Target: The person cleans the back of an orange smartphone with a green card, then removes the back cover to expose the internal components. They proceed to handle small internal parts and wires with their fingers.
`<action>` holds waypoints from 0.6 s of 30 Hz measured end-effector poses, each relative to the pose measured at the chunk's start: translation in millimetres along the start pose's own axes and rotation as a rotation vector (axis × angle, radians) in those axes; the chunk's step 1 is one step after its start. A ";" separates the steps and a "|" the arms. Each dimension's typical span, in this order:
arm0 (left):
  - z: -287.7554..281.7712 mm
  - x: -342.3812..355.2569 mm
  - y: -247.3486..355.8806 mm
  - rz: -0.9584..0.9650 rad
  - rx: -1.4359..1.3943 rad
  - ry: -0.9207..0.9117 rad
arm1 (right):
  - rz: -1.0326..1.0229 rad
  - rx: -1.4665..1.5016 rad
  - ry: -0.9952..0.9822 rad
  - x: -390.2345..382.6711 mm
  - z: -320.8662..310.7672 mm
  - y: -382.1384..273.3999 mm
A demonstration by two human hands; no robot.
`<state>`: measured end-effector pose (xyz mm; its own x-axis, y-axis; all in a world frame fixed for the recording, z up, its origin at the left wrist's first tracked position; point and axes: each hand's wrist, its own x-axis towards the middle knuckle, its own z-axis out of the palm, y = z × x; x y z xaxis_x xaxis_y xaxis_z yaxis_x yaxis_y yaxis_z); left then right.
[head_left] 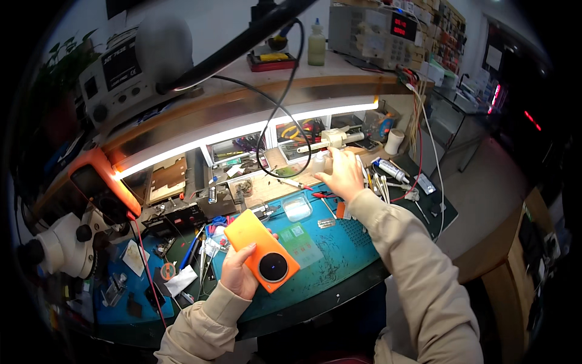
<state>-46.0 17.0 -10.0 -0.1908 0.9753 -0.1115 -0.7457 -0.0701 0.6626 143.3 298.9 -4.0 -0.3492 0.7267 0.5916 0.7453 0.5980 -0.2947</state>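
In my left hand (240, 272) is an orange smartphone (250, 239), tilted with its back up; a large round black camera module shows at its lower end. The thumb lies across the phone's back, and the other fingers are mostly hidden beneath it. My right hand (345, 175) reaches to the back of the bench, thumb and fingers apart, beside a small white bottle (319, 160). I see nothing held in it, though its fingertips partly overlap the clutter there. A blue work mat (327, 276) lies under both hands, with a clear plastic dish (296, 207) on it.
A black cable (282, 100) loops down over the bench. At left stand a white microscope (60, 246) and an orange multimeter (100, 188). Brushes and a tube (391, 170) lie at right. A lit shelf edge (254, 134) spans the back, below a power supply (370, 36).
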 end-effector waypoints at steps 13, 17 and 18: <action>6.8 -5.0 -7.4 -0.022 -0.240 0.068 | -0.341 0.461 -0.295 -90.7 -129.9 -55.6; -4.6 -3.4 -12.0 -0.043 -0.260 0.067 | -0.615 0.242 -0.265 -110.5 -155.0 -73.9; -5.4 -3.3 -12.2 -0.052 -0.261 0.065 | -0.702 0.146 -0.232 -111.8 -156.5 -75.9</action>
<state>-39.7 13.5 -21.7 -0.1824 0.9640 -0.1934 -0.8933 -0.0802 0.4423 214.6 119.3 69.7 -0.8373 0.2008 0.5086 0.2260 0.9740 -0.0124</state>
